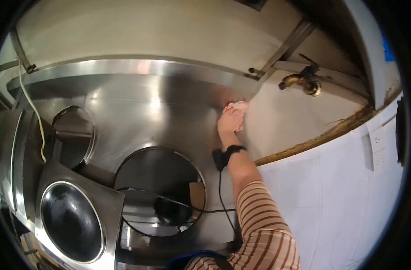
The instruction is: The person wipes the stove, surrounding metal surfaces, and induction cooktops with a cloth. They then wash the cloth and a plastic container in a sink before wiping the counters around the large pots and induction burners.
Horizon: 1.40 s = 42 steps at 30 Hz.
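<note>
My right hand (229, 122) is closed on a pink and white cloth (238, 107), which it presses against the right end of the stainless steel counter (169, 108), where the metal meets a pale wall panel. A black band with a dark device (221, 158) sits on that wrist, and a thin black cable hangs from it. The sleeve is striped. My left hand is out of the frame.
A large round opening (156, 175) and a smaller one (72, 135) cut through the counter. A black round pan (72, 220) lies at lower left. A brass tap (300, 82) juts from the wall at upper right. Sockets (378, 148) are on the right wall.
</note>
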### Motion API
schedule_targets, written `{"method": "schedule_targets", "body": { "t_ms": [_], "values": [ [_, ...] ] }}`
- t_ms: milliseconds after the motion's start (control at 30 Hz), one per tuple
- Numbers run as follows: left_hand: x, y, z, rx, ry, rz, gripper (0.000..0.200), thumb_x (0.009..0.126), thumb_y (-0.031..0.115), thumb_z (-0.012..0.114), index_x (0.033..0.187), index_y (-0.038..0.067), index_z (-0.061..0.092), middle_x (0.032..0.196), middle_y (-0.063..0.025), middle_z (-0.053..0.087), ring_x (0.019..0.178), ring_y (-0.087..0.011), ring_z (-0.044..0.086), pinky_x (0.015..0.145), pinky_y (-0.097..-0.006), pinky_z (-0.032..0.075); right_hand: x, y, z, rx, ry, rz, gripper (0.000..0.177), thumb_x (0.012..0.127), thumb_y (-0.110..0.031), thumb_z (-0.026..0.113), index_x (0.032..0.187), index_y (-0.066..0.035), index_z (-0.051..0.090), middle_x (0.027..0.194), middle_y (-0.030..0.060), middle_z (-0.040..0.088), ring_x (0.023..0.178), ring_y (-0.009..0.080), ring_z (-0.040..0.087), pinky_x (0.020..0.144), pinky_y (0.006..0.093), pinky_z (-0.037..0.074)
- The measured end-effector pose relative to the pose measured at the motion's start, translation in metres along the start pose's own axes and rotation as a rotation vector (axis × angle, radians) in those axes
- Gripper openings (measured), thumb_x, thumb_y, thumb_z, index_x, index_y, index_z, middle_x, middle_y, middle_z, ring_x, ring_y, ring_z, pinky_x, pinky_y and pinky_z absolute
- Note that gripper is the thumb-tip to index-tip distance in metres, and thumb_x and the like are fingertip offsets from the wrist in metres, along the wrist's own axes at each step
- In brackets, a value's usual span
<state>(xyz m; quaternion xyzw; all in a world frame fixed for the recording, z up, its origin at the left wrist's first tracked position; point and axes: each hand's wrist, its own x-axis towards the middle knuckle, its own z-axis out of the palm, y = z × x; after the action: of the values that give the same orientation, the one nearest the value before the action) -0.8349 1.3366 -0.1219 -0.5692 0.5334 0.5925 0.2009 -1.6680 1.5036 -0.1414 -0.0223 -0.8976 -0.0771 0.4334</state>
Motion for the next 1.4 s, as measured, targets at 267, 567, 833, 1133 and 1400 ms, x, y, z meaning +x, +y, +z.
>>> {"method": "schedule_targets", "body": {
  "t_ms": [267, 567, 833, 1133, 1400],
  "values": [
    [-0.021, 0.018, 0.024, -0.223, 0.131, 0.230, 0.043, 0.080, 0.023, 0.067, 0.112, -0.004, 0.058, 0.100, -0.0124, 0.062, 0.093, -0.0235, 0.057, 0.084, -0.0338, 0.043, -0.022, -0.070, -0.104, 0.470, -0.858, -0.570, 0.019, 0.083, -0.010, 0.053, 0.099, -0.006, 0.061, 0.112, 0.0094, 0.056, 0.112, 0.0280, 0.047, 0.094, 0.0396, 0.040],
    [-0.038, 0.047, 0.025, -0.442, 0.148, 0.169, 0.056, 0.076, 0.030, 0.073, 0.115, -0.004, 0.053, 0.099, -0.0117, 0.059, 0.089, -0.0193, 0.056, 0.077, -0.0300, 0.048, -0.085, -0.118, -0.223, 0.977, -0.846, -1.176, 0.043, 0.082, -0.013, 0.059, 0.124, -0.022, 0.052, 0.133, 0.0097, 0.042, 0.119, 0.0350, 0.040, 0.098, 0.0406, 0.039],
    [-0.022, 0.021, 0.034, -0.497, 0.148, 0.311, 0.055, 0.077, 0.038, 0.072, 0.113, 0.001, 0.056, 0.098, -0.0058, 0.060, 0.084, -0.0147, 0.055, 0.070, -0.0274, 0.047, -0.072, 0.059, -0.214, 0.314, -0.785, -1.453, 0.035, 0.083, -0.013, 0.052, 0.117, -0.004, 0.053, 0.128, 0.0159, 0.047, 0.112, 0.0341, 0.049, 0.092, 0.0405, 0.042],
    [-0.025, 0.012, 0.039, -0.494, 0.135, 0.377, 0.057, 0.083, 0.043, 0.063, 0.116, -0.002, 0.050, 0.103, -0.0101, 0.057, 0.092, -0.0184, 0.057, 0.071, -0.0306, 0.048, -0.005, 0.111, -0.297, 1.647, -1.119, -0.238, 0.030, 0.078, -0.005, 0.047, 0.102, 0.000, 0.062, 0.097, 0.0071, 0.064, 0.085, 0.0159, 0.060, 0.075, 0.0289, 0.048],
    [-0.052, -0.048, -0.020, -0.901, 0.529, 0.518, 0.061, 0.088, 0.039, 0.056, 0.136, 0.007, 0.034, 0.114, -0.0067, 0.055, 0.108, -0.0191, 0.050, 0.088, -0.0420, 0.040, -0.090, -0.006, -0.458, 2.124, -1.472, 0.158, 0.035, 0.075, -0.003, 0.049, 0.108, 0.002, 0.058, 0.094, 0.0059, 0.062, 0.085, 0.0138, 0.058, 0.080, 0.0269, 0.046]
  ]
}}
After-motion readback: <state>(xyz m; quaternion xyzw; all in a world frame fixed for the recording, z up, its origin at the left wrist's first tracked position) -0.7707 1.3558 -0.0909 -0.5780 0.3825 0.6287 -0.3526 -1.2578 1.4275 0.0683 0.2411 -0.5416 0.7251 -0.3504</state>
